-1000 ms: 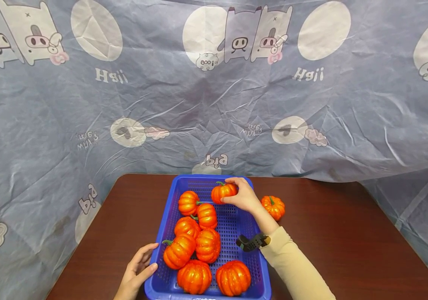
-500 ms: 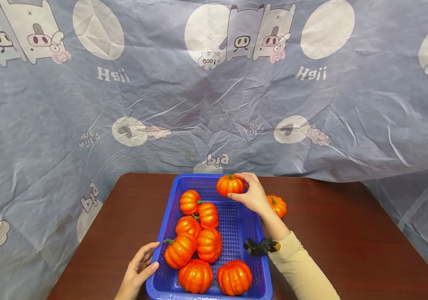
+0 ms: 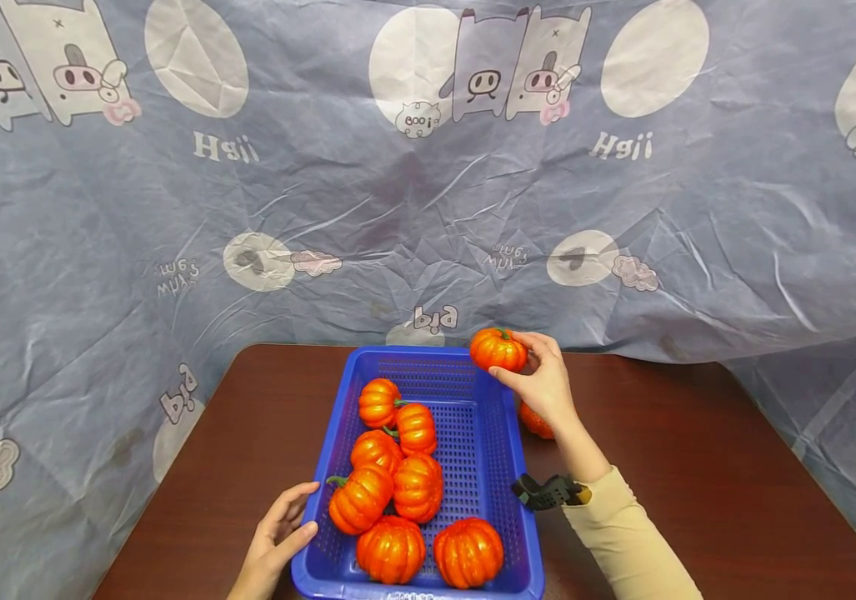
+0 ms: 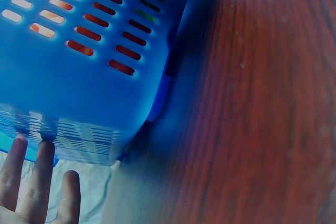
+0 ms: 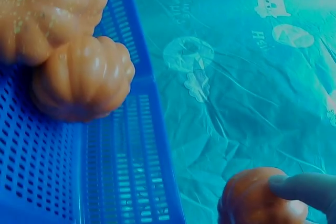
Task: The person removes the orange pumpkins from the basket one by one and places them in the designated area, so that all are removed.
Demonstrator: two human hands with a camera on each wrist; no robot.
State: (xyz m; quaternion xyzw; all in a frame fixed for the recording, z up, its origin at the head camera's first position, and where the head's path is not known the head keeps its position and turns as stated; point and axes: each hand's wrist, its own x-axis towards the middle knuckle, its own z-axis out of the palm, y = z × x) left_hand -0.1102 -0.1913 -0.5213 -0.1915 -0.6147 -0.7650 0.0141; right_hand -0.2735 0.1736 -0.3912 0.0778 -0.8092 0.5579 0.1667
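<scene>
In the head view, the right hand [image 3: 548, 385] holds a small, glossy, ribbed orange pumpkin with a green stem [image 3: 498, 351], and its fingers [image 3: 542, 343] and thumb are clamped on the side of this pumpkin. The held pumpkin is at the far right corner of a long blue plastic basket [image 3: 463, 442] and covers this corner from sight. Inside the basket there are seven glossy orange pumpkins [image 3: 417, 489]: six make a group along the left side, and one sits alone in the near right part. One more orange pumpkin [image 3: 534, 422] lies on the dark reddish-brown wooden worktop [image 3: 698, 475], just beside the basket, partly hidden by the right wrist, which wears a black strap [image 3: 550, 492] below a beige sleeve [image 3: 626, 533]. The left hand [image 3: 272, 533] touches the left rim of the basket, its fingers and thumb apart. Behind hangs a grey-blue printed cloth [image 3: 397, 200], quite wrinkled. In the left wrist view, three fingers of the left hand are straight and spread — two tips meet the perforated wall. In the right wrist view, which has a bluish tint, the held pumpkin is partly cut by the lower edge, with a digit laid on it; two pumpkins show inside the basket.
</scene>
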